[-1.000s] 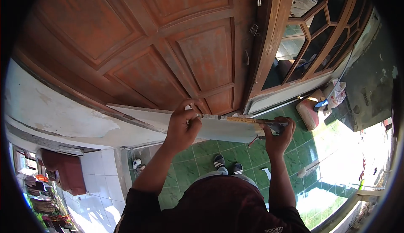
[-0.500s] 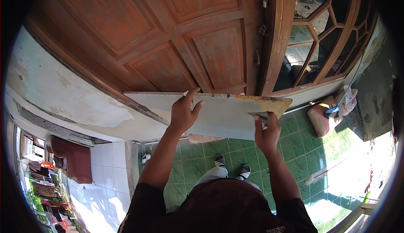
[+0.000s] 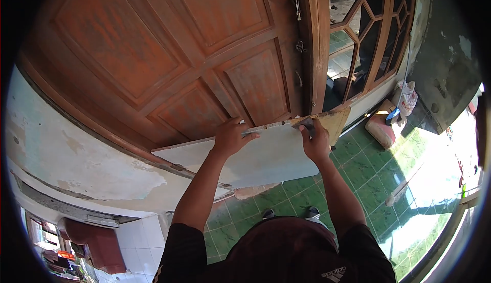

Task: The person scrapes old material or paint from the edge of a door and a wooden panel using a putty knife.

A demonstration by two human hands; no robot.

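A long grey board point(image 3: 271, 160) with a yellowish right end point(image 3: 335, 120) is held on edge in front of a brown panelled wooden door point(image 3: 169, 52). My left hand point(image 3: 232, 137) grips the board's top edge near the middle, fingers curled over it. My right hand point(image 3: 315, 144) is at the top edge near the right end, closed on a small flat metal scraper point(image 3: 305, 124) whose blade lies against the board. The board's left end reaches toward the door frame.
A glazed wooden window frame point(image 3: 358, 37) stands right of the door. Sacks point(image 3: 381, 128) and a white bag point(image 3: 409, 98) lie on the green tiled floor point(image 3: 358, 173). A long stick point(image 3: 404, 187) lies there too. My sandalled feet point(image 3: 312, 213) show below. A peeling wall point(image 3: 66, 150) is left.
The board has tilted, its right end rising. My right hand with the scraper moved from the lower right part up to the top edge. My left hand stays on the top edge.
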